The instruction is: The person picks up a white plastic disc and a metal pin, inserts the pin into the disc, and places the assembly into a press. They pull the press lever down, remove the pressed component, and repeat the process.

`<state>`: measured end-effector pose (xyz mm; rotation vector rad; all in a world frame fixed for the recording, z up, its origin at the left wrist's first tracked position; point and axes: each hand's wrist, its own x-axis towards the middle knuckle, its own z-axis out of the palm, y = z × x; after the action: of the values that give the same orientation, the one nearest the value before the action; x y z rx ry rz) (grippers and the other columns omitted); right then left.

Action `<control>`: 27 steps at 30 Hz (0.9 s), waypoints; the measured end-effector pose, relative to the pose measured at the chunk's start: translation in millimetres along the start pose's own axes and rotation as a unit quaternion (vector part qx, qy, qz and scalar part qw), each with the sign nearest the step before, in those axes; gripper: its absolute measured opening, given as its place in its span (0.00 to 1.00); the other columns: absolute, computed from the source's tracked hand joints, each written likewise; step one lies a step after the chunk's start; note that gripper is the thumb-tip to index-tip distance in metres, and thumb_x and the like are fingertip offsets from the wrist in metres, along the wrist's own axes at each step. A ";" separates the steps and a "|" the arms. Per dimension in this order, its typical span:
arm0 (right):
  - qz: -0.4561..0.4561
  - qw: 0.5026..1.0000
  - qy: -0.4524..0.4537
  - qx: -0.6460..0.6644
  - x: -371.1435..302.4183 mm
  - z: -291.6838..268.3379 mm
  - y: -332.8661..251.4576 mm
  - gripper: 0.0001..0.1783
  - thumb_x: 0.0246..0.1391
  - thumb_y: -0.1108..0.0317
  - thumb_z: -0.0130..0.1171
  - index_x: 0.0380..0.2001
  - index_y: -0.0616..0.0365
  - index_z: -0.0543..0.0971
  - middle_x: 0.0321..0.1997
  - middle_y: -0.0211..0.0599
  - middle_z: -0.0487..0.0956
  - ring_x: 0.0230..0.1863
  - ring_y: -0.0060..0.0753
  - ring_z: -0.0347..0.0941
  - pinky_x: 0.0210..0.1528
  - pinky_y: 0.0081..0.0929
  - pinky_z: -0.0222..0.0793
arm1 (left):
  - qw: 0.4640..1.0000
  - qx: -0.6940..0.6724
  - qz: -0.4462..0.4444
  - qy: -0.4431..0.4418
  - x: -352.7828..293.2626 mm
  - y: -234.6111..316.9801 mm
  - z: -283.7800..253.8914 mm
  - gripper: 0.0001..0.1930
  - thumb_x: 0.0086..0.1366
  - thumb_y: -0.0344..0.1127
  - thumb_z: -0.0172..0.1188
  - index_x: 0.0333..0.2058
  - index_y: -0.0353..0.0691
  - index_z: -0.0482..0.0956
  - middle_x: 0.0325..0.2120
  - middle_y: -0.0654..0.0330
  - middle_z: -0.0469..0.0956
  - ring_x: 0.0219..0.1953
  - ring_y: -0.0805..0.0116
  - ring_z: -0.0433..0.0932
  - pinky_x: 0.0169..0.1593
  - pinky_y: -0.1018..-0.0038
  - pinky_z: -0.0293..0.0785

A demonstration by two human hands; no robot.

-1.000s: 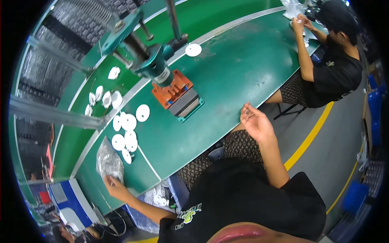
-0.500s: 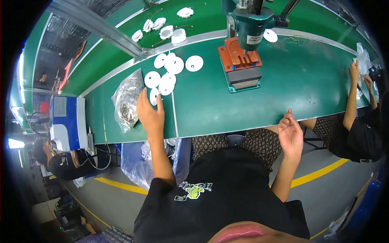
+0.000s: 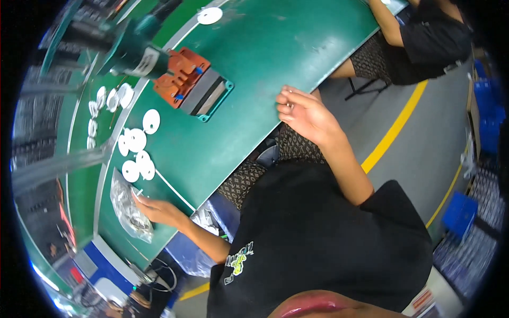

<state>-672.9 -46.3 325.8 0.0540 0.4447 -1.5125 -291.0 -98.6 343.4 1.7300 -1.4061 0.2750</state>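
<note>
A white round disc [image 3: 138,194], tilted nearly edge-on, is pinched in my left hand [image 3: 158,212], beside a clear plastic bag [image 3: 127,204] of small metal parts. Several flat white discs with a small hole, among them one disc [image 3: 136,140], lie on the green table just beyond that hand. Over the table's front edge hovers my right hand [image 3: 310,117], palm turned up and fingers curled. Small shiny metal bits show at its fingers; their exact kind is too small to make out.
A green press [image 3: 140,61] stands over an orange fixture [image 3: 180,74] on a grey block at the far side of the green table [image 3: 238,106]. White round housings [image 3: 125,95] rest on the back shelf. Another person [image 3: 432,42] sits at right; a blue-and-white machine [image 3: 106,267] is at lower left.
The whole view has turned, so the table now slants up to the right. My left hand has closed on a disc. My right hand's fingers are more curled.
</note>
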 end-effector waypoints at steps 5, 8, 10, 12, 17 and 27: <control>0.002 0.996 -0.023 -0.089 4.7 -4.6 -0.7 0.09 0.60 0.73 0.55 0.43 0.62 0.74 0.41 0.37 0.76 0.37 0.24 0.70 0.38 0.21 0.68 | 0.977 -0.192 0.020 -0.094 -34.6 66.5 27.5 0.15 0.70 0.34 0.51 0.48 0.28 0.77 0.47 0.49 0.79 0.50 0.55 0.77 0.54 0.66 0.71; 0.013 0.993 -0.013 -0.117 0.3 4.9 3.4 0.14 0.61 0.72 0.55 0.49 0.65 0.74 0.47 0.41 0.77 0.40 0.26 0.72 0.41 0.21 0.70 | 0.934 -0.257 0.146 -0.199 -54.0 113.2 40.6 0.13 0.65 0.24 0.55 0.47 0.31 0.79 0.45 0.51 0.80 0.49 0.60 0.78 0.55 0.68 0.71; 0.020 0.991 -0.001 -0.136 -0.5 11.1 4.7 0.17 0.61 0.71 0.55 0.51 0.65 0.73 0.49 0.42 0.78 0.42 0.27 0.73 0.43 0.22 0.71 | 0.901 -0.303 0.152 -0.270 -63.6 132.3 49.3 0.12 0.61 0.22 0.59 0.44 0.32 0.81 0.46 0.51 0.80 0.50 0.60 0.78 0.56 0.68 0.70; -0.002 0.984 0.018 -0.175 -4.9 16.2 9.9 0.17 0.62 0.69 0.54 0.52 0.66 0.73 0.52 0.44 0.78 0.42 0.25 0.75 0.43 0.21 0.72 | 0.859 -0.348 0.125 -0.355 -65.4 144.3 55.3 0.12 0.58 0.23 0.62 0.42 0.34 0.82 0.46 0.51 0.80 0.52 0.59 0.77 0.57 0.67 0.70; -0.026 0.931 0.042 -0.361 -4.5 13.3 13.8 0.15 0.64 0.65 0.54 0.46 0.64 0.78 0.39 0.35 0.80 0.37 0.17 0.72 0.40 0.16 0.67 | 0.837 -0.327 0.201 -0.390 -58.7 146.6 63.9 0.14 0.51 0.27 0.69 0.40 0.36 0.83 0.44 0.53 0.81 0.53 0.54 0.76 0.56 0.65 0.70; -0.021 0.891 0.000 -0.454 3.4 30.2 39.6 0.16 0.67 0.60 0.47 0.31 0.58 0.76 0.24 0.23 0.73 0.17 0.07 0.50 0.19 0.12 0.45 | 0.828 -0.357 0.162 -0.402 -59.0 141.4 68.1 0.14 0.51 0.28 0.69 0.38 0.37 0.83 0.43 0.54 0.80 0.54 0.54 0.75 0.55 0.63 0.71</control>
<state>-627.1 -55.8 343.1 -0.6949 1.1196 -1.2167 -458.2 -105.8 331.9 0.9620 -2.0415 -0.8214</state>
